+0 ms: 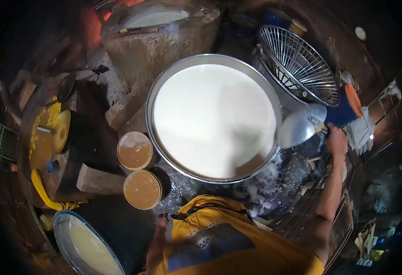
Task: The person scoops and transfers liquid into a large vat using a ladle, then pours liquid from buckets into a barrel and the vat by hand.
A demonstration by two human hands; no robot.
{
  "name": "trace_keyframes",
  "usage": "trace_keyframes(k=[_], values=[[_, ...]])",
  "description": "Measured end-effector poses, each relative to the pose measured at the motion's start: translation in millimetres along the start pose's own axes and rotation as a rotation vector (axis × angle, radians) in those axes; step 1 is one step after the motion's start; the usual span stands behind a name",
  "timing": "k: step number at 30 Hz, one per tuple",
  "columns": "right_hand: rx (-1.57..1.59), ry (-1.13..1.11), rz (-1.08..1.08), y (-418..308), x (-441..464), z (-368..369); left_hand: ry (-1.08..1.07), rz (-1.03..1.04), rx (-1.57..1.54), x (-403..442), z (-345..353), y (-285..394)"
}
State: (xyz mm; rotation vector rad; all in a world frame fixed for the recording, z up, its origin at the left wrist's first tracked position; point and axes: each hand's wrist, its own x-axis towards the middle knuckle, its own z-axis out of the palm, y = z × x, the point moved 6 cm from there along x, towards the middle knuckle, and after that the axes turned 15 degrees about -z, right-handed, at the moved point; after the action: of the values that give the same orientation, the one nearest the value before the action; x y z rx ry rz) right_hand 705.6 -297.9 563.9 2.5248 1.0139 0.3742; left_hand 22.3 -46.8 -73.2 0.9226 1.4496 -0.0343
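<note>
A wide round metal vat (149, 120) of smooth white liquid (201, 119) stands in front of me. To its right, my right hand (337, 140) is closed round the handle end of a large shiny metal scoop (300, 127). The scoop's bowl lies beside the vat's right rim; whether they touch I cannot tell. My left hand (162, 222) is low, beside the hem of the yellow shirt (251, 243), with its fingers closed at a dark bit of cloth or strap. What it holds, if anything, is not clear.
Two tubs of brown liquid (142, 189) stand left of the vat. A slatted metal basket (302, 64) leans at the upper right, near a blue bucket with an orange rim (353, 100). A stove block (159, 50) rises behind. A pale-filled basin (88, 243) sits lower left.
</note>
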Motion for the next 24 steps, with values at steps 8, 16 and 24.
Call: trace_keyframes(k=[8, 16, 24], values=[[0.551, 0.297, 0.337, -54.0, 53.7, 105.3, 0.053, 0.094, 0.007, -49.3, -10.2, 32.9], [0.695, 0.409, 0.414, -120.7, 93.0, 236.4, 0.266, 0.979, 0.668, -113.0, -16.7, 66.5], [0.784, 0.368, 0.388, -142.4, 77.8, 260.1, 0.537, 1.154, 0.838, -140.5, -2.2, 63.8]])
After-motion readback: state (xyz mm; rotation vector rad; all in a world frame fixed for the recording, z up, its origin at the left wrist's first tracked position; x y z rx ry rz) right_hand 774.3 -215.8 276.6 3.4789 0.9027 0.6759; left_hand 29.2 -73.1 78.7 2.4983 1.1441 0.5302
